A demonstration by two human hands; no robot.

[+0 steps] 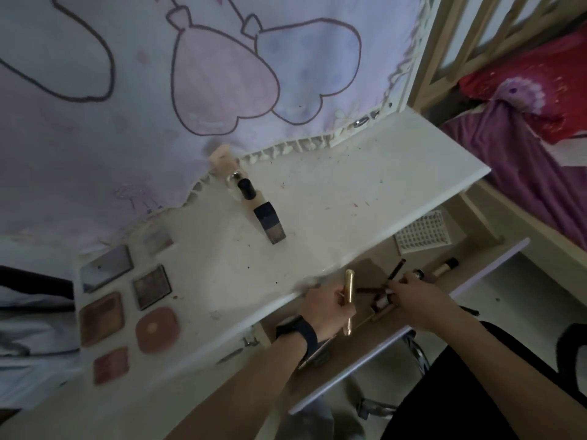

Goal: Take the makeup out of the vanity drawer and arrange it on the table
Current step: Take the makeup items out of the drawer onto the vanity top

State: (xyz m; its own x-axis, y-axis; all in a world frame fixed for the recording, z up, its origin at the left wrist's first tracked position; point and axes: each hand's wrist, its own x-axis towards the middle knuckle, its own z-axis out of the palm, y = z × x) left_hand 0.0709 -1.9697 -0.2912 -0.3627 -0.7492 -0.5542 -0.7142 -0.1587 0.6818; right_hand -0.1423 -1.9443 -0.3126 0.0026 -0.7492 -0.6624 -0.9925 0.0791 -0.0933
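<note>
Makeup compacts lie in loose rows at the left end of a white vanity table (317, 201): a grey rectangular palette (106, 268), a dark square palette (151, 287), a brown-rose compact (101, 319), a rounded pink compact (156, 330) and a small pink square (111, 365) nearest the camera. Behind the table hangs a pale cloth (95, 138) printed with outlined hearts. Toward the middle, at the far edge, a beige bottle (222, 158), a clear bottle with a black cap (243, 185) and a dark square bottle (270, 223) stand in a line, close together.

Below the table's near edge the drawer (489, 273) is pulled open. The left hand (324, 309), a dark band (297, 333) on its wrist, is curled around a gold tube (348, 300) held roughly upright just over the drawer, beside the table edge. The right hand (416, 296) reaches into the drawer, apart from the left, its fingertips (394, 287) among crossed dark pencils (395, 273); whether they grip one cannot be told. Farther right in the drawer sit a white mesh basket (421, 233) and a beige tube with a black cap (446, 267). At the far right, a bed with a red pillow (524, 77) and a purple sheet (524, 173) stands beside wooden rails (460, 36).
</note>
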